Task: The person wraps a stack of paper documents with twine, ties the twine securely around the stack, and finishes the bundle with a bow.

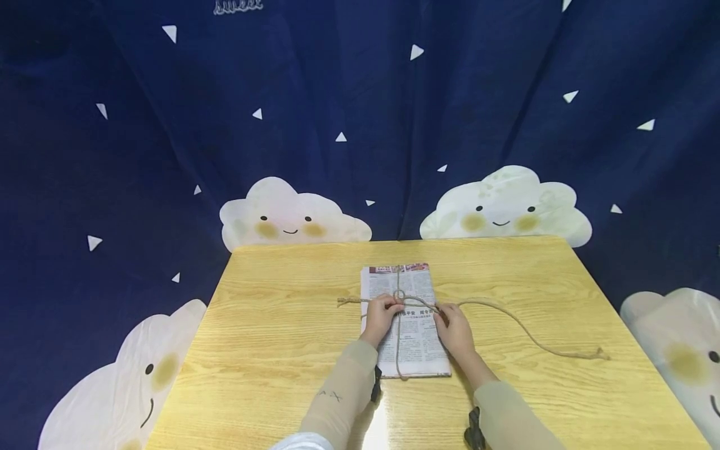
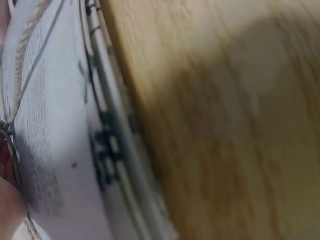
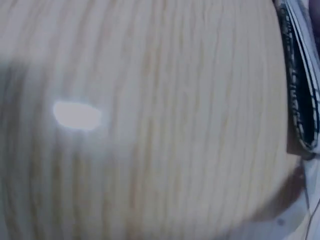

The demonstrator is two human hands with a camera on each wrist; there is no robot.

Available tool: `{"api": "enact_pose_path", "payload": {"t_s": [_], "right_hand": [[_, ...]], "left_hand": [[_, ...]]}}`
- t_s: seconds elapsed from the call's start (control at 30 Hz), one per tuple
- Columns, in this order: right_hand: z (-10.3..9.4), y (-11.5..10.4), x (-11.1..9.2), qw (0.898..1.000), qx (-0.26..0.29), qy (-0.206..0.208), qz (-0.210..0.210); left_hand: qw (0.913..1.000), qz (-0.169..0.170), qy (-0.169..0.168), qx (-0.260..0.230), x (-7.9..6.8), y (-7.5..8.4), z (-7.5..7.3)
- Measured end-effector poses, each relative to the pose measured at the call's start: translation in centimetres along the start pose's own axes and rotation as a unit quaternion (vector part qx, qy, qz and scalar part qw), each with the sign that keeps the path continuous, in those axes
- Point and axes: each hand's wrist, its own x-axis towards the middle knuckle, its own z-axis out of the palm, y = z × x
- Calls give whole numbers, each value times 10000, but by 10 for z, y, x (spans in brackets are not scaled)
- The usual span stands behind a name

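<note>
A folded stack of newspapers [image 1: 416, 351] lies on the wooden table, with brown twine [image 1: 398, 350] running lengthwise and crosswise over it. Near the crossing, a small loop [image 1: 399, 293] of twine stands up. My left hand [image 1: 381, 317] pinches the twine at this crossing, over the stack's left half; a short frayed end sticks out leftward. At the right edge of the stack my right hand [image 1: 457, 331] grips the twine's long strand, whose free tail [image 1: 529, 334] curves away to the right. In the left wrist view the knot [image 2: 6, 127] lies beside the fingers.
The light wooden table [image 1: 270, 350] extends around the stack on all sides. Behind it hangs a dark blue curtain [image 1: 337, 81] with white triangles and smiling clouds. Dark straps are on both wrists.
</note>
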Motion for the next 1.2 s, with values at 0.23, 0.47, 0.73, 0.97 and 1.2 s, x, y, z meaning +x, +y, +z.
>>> {"api": "enact_pose_path", "payload": {"t_s": [0.23, 0.47, 0.73, 0.97, 1.2], "right_hand": [[-39, 13, 2, 9849, 510, 994, 1323], [-76, 41, 5, 9630, -184, 565, 2629], [-82, 56, 1, 9537, -688, 547, 2877], [-78, 53, 2, 9524, -867, 603, 2859], [-75, 42, 4, 9504, -517, 359, 3045]], "left_hand": [[10000, -16, -12, -82, -2, 0, 0], [10000, -67, 26, 6, -3, -1, -1], [9998, -114, -40, -185, -4, 3, -2], [9998, -118, -67, -150, -3, 3, -3], [9998, -148, -70, -129, -2, 1, -3]]}}
